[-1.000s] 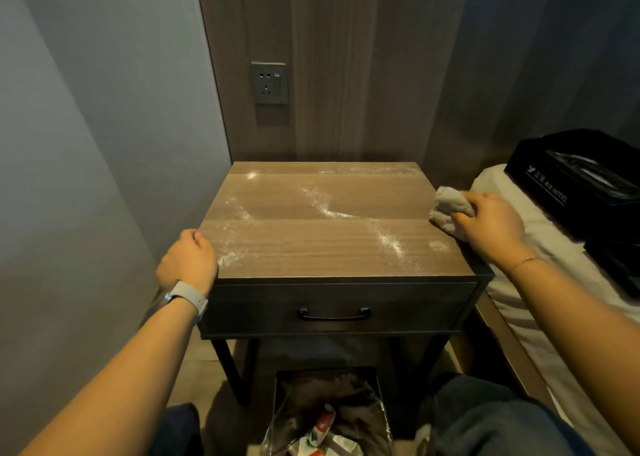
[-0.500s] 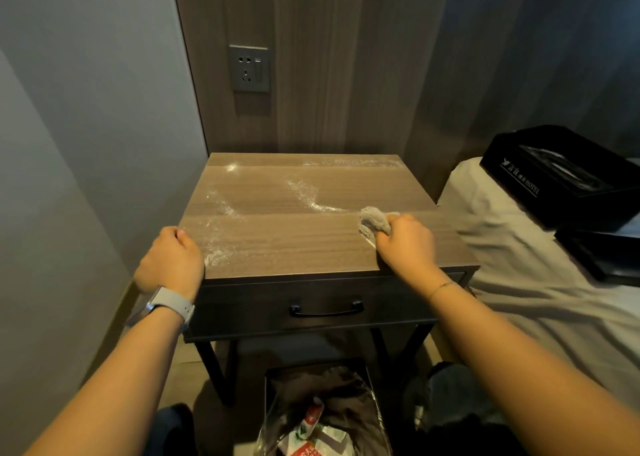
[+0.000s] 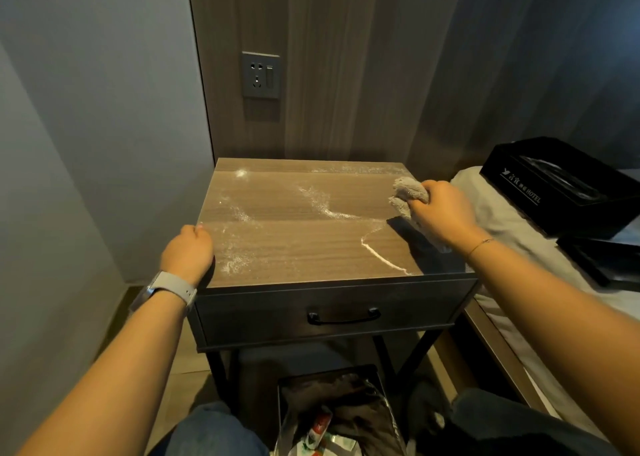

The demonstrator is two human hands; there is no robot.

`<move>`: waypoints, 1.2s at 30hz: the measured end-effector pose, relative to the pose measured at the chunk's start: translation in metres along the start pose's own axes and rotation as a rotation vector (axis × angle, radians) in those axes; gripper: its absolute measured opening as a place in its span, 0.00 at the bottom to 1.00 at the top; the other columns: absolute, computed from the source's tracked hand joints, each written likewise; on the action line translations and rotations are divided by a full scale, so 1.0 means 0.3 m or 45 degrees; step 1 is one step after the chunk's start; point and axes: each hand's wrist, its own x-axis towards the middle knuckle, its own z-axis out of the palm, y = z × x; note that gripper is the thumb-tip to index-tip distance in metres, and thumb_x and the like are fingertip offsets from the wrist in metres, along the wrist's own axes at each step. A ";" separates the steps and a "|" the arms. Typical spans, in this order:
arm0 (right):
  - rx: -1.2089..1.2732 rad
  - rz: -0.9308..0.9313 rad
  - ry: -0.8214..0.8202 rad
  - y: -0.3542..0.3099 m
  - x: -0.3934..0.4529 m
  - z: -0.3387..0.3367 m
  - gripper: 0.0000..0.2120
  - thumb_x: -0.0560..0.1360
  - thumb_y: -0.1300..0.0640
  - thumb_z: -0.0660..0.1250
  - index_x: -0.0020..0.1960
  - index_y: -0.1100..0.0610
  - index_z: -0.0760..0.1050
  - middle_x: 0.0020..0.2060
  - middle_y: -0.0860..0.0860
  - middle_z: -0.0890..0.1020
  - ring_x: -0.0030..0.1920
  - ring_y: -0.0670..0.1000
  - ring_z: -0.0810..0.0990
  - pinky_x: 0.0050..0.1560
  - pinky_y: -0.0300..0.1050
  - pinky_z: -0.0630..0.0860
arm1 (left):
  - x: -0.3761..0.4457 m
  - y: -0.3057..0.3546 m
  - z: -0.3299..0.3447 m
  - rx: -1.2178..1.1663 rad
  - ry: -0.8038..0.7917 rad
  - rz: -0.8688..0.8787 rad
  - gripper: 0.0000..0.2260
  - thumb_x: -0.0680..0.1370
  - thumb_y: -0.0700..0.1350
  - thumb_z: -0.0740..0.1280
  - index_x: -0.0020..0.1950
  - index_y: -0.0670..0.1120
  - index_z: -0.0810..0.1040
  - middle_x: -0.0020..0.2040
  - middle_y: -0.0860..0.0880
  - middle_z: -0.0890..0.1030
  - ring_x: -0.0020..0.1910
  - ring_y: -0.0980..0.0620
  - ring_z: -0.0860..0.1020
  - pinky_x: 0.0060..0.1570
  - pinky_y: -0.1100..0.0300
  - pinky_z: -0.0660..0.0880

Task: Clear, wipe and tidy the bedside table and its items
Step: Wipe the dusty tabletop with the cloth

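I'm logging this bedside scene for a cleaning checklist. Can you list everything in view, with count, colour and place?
table: 1, wood top on dark frame, centre, against the wall
powder: white streaks and smears, across the table top
drawer: 1, dark with black handle, front of the table, closed
cloth: 1, grey, at the table's back right, bunched
socket: 1, grey, on the wall panel above the table
bin: 1, dark with clear liner and litter inside, on the floor under the table
bed: 1, white sheet, right of the table
box: 1, black with hotel lettering, on the bed
tray: 1, black, on the bed in front of the box
watch: 1, pale grey, left wrist
left hand: grips the table's left edge
right hand: holds the cloth
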 end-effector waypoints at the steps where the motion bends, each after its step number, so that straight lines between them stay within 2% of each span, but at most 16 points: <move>1: -0.033 0.061 -0.019 0.024 0.020 0.017 0.11 0.78 0.49 0.61 0.52 0.55 0.76 0.43 0.54 0.80 0.39 0.53 0.76 0.32 0.41 0.67 | 0.001 -0.007 0.001 -0.018 0.005 -0.003 0.21 0.84 0.49 0.46 0.67 0.37 0.68 0.63 0.34 0.74 0.61 0.34 0.72 0.60 0.45 0.68; 5: -0.009 0.340 -0.150 0.064 0.045 0.118 0.17 0.77 0.48 0.62 0.55 0.61 0.77 0.49 0.61 0.81 0.47 0.62 0.79 0.41 0.48 0.73 | 0.012 -0.026 0.012 -0.022 0.034 0.037 0.20 0.83 0.49 0.46 0.60 0.38 0.72 0.57 0.35 0.76 0.55 0.36 0.74 0.57 0.46 0.70; 9: -0.011 0.255 -0.096 0.003 0.026 0.165 0.15 0.77 0.49 0.62 0.51 0.60 0.79 0.45 0.59 0.83 0.45 0.61 0.80 0.41 0.46 0.73 | 0.016 -0.018 0.025 0.125 0.048 0.093 0.19 0.84 0.48 0.47 0.59 0.37 0.71 0.53 0.35 0.77 0.50 0.36 0.75 0.50 0.48 0.72; 13: 0.205 0.037 -0.235 -0.085 -0.026 0.147 0.13 0.78 0.48 0.63 0.47 0.57 0.79 0.40 0.54 0.82 0.41 0.55 0.80 0.43 0.50 0.78 | 0.022 -0.011 0.018 0.123 -0.022 0.070 0.20 0.83 0.50 0.48 0.65 0.38 0.68 0.59 0.35 0.76 0.56 0.36 0.75 0.53 0.47 0.71; 18: 0.345 -0.040 -0.723 -0.140 0.074 0.072 0.10 0.75 0.51 0.68 0.45 0.58 0.80 0.37 0.53 0.80 0.39 0.51 0.79 0.37 0.44 0.74 | 0.042 0.040 -0.024 0.077 -0.264 -0.042 0.23 0.84 0.51 0.48 0.73 0.38 0.60 0.72 0.35 0.65 0.68 0.37 0.67 0.63 0.49 0.65; 19: 0.359 -0.039 -0.727 -0.136 0.108 0.059 0.10 0.75 0.51 0.68 0.45 0.58 0.80 0.38 0.54 0.80 0.40 0.51 0.78 0.37 0.44 0.74 | 0.066 0.061 -0.033 0.105 -0.294 -0.055 0.24 0.84 0.51 0.48 0.73 0.36 0.60 0.73 0.35 0.63 0.70 0.37 0.66 0.66 0.49 0.63; 21: 0.333 -0.053 -0.555 -0.117 0.167 0.048 0.10 0.76 0.51 0.67 0.45 0.58 0.79 0.38 0.55 0.80 0.39 0.51 0.77 0.37 0.43 0.73 | 0.126 0.101 -0.042 0.107 -0.292 -0.052 0.23 0.84 0.49 0.48 0.70 0.33 0.66 0.72 0.33 0.65 0.68 0.37 0.67 0.65 0.50 0.63; 23: 0.251 -0.038 -0.350 -0.082 0.213 0.058 0.09 0.76 0.50 0.66 0.46 0.56 0.78 0.40 0.54 0.81 0.40 0.50 0.78 0.37 0.43 0.74 | 0.190 0.130 -0.034 0.052 -0.221 -0.031 0.22 0.84 0.47 0.49 0.60 0.30 0.72 0.63 0.30 0.72 0.55 0.36 0.74 0.55 0.50 0.68; 24: 0.205 0.001 -0.293 -0.056 0.236 0.068 0.10 0.76 0.50 0.66 0.48 0.56 0.78 0.40 0.53 0.81 0.41 0.51 0.78 0.38 0.44 0.75 | 0.218 0.134 -0.024 0.009 -0.179 -0.032 0.20 0.84 0.45 0.50 0.56 0.29 0.73 0.59 0.29 0.74 0.48 0.38 0.73 0.52 0.49 0.69; 25: 0.146 0.053 -0.258 -0.026 0.260 0.077 0.10 0.76 0.49 0.65 0.48 0.56 0.78 0.41 0.53 0.80 0.41 0.53 0.78 0.39 0.45 0.74 | 0.246 0.131 -0.010 -0.033 -0.142 -0.037 0.18 0.84 0.44 0.51 0.53 0.31 0.72 0.56 0.29 0.75 0.46 0.38 0.72 0.51 0.48 0.69; 28: -0.005 0.186 -0.218 0.063 0.330 0.123 0.11 0.76 0.50 0.64 0.47 0.58 0.77 0.43 0.56 0.81 0.43 0.59 0.79 0.39 0.46 0.73 | 0.294 0.110 0.029 -0.123 -0.116 -0.057 0.17 0.84 0.45 0.50 0.59 0.36 0.72 0.56 0.35 0.76 0.50 0.39 0.73 0.50 0.49 0.68; 30: -0.014 0.276 -0.230 0.095 0.357 0.172 0.12 0.75 0.50 0.64 0.48 0.59 0.77 0.45 0.60 0.82 0.45 0.61 0.79 0.41 0.49 0.76 | 0.318 0.089 0.041 -0.181 -0.154 -0.049 0.17 0.84 0.45 0.50 0.63 0.39 0.73 0.63 0.39 0.75 0.58 0.40 0.73 0.57 0.50 0.68; 31: 0.002 0.333 -0.238 0.095 0.361 0.193 0.13 0.75 0.50 0.64 0.49 0.60 0.78 0.47 0.60 0.82 0.46 0.62 0.79 0.42 0.49 0.76 | 0.332 0.076 0.047 -0.216 -0.166 -0.031 0.16 0.84 0.45 0.50 0.63 0.41 0.74 0.64 0.41 0.74 0.61 0.41 0.72 0.59 0.51 0.67; 32: 0.034 0.392 -0.244 0.083 0.363 0.216 0.14 0.74 0.50 0.65 0.50 0.60 0.78 0.47 0.61 0.82 0.46 0.62 0.80 0.41 0.48 0.75 | 0.345 0.063 0.054 -0.248 -0.166 -0.014 0.14 0.83 0.44 0.51 0.58 0.45 0.76 0.59 0.42 0.75 0.57 0.43 0.73 0.56 0.51 0.67; 34: 0.113 0.453 -0.250 0.021 0.370 0.261 0.13 0.74 0.51 0.65 0.49 0.60 0.77 0.46 0.60 0.81 0.45 0.61 0.79 0.38 0.46 0.72 | 0.374 0.038 0.068 -0.258 -0.121 0.005 0.10 0.82 0.44 0.53 0.45 0.47 0.71 0.44 0.43 0.72 0.44 0.49 0.68 0.45 0.55 0.63; 36: 0.176 0.378 -0.256 -0.084 0.373 0.301 0.11 0.74 0.52 0.65 0.47 0.60 0.77 0.43 0.58 0.81 0.43 0.59 0.79 0.37 0.45 0.72 | 0.394 0.034 0.081 -0.193 -0.093 -0.005 0.10 0.82 0.45 0.53 0.41 0.47 0.66 0.36 0.47 0.66 0.38 0.50 0.63 0.40 0.56 0.59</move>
